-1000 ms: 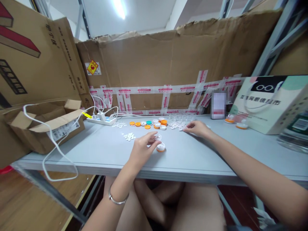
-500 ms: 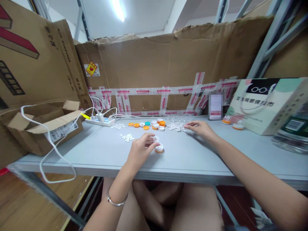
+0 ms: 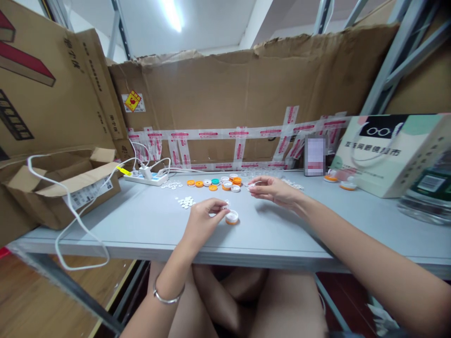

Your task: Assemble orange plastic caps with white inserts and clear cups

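My left hand (image 3: 204, 219) is closed in a pinch on a small whitish, see-through plastic piece (image 3: 226, 204). Just below its fingertips, a round white cap with an orange base (image 3: 231, 217) rests on the table. My right hand (image 3: 273, 191) hovers farther back on the right, thumb and fingers pinched around a small white plastic piece (image 3: 251, 186), whose exact shape is too small to make out. Its fingers partly cover the pile of small white parts (image 3: 293, 184). Left of that hand are several orange, white and green round caps (image 3: 213, 188).
White discs (image 3: 186, 202) lie left of my left hand. A power strip (image 3: 146, 177) with white cables and an open carton (image 3: 88, 183) occupy the left. At right stand a phone (image 3: 315, 155), a paper bag (image 3: 380, 164) and a large bottle (image 3: 430, 188). Cardboard (image 3: 225, 89) walls the back.
My right hand has moved left from the pile of small white parts, toward my left hand, with a small piece in its fingertips. My left hand stays nearly in place beside the cap.
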Demonstrator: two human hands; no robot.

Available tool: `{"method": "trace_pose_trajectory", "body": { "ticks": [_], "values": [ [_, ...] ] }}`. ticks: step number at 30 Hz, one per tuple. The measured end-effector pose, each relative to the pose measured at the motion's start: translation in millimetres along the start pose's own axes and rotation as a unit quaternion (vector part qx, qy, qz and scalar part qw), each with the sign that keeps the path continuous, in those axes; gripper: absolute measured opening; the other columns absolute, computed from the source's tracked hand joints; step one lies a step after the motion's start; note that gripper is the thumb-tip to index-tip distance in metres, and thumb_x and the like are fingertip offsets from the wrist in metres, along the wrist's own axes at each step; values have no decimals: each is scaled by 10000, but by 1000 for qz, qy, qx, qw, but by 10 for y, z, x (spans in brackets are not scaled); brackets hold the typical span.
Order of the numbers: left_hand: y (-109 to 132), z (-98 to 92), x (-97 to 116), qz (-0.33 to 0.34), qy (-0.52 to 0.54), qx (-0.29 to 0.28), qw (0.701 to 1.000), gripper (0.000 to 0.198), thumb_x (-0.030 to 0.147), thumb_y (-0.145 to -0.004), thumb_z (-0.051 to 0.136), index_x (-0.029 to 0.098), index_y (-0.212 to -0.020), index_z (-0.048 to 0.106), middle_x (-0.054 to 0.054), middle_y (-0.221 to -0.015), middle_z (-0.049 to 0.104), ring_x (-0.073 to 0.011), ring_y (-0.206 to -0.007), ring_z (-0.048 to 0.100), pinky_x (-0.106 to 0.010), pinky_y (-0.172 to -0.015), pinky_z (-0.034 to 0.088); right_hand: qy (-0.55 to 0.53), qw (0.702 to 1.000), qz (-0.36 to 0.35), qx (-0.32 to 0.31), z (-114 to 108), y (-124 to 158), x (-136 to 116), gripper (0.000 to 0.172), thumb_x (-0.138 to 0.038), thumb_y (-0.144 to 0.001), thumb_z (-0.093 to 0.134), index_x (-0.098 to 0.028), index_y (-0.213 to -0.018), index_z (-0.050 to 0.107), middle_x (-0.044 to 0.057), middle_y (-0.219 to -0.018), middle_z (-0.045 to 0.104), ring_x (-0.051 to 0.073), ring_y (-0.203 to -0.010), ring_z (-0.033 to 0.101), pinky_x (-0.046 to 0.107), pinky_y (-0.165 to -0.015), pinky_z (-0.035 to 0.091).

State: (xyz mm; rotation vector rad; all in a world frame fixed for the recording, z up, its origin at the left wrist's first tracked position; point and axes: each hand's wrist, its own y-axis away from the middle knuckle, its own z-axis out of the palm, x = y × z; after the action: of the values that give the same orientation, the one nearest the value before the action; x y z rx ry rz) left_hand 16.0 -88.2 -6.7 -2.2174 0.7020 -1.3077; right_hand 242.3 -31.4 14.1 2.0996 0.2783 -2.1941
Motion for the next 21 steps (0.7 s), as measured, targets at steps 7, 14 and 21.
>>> {"method": "trace_pose_trajectory", "body": {
  "ticks": [7, 14, 21],
  "values": [
    [11, 1, -1, -8, 21, 4, 1000, 92, 188, -767, 611, 176, -857, 628, -28, -814, 714, -161, -732, 694, -266, -688, 585, -20, 999, -27, -27, 372, 13, -16, 235, -259, -516, 797, -174, -695, 671, 9, -718, 693, 121, -640, 634, 322, -728, 512],
    [20, -20, 34, -3, 28, 3, 1000, 191, 161, -789, 589, 200, -975, 568, -15, -812, 708, -155, -780, 690, -261, -737, 566, -17, 993, -107, -51, 451, 189, -44, 303, -356, -592, 758, -187, -804, 623, -8, -698, 700, 129, -654, 653, 314, -716, 502],
    [18, -42, 61, 46, 23, 21, 998, 190, 166, -791, 589, 206, -975, 565, -7, -811, 710, -157, -759, 693, -263, -723, 576, 36, 983, -162, -83, 507, 287, -80, 271, -364, -642, 727, -187, -834, 652, -3, -663, 666, 127, -627, 609, 301, -646, 486]
  ]
}}
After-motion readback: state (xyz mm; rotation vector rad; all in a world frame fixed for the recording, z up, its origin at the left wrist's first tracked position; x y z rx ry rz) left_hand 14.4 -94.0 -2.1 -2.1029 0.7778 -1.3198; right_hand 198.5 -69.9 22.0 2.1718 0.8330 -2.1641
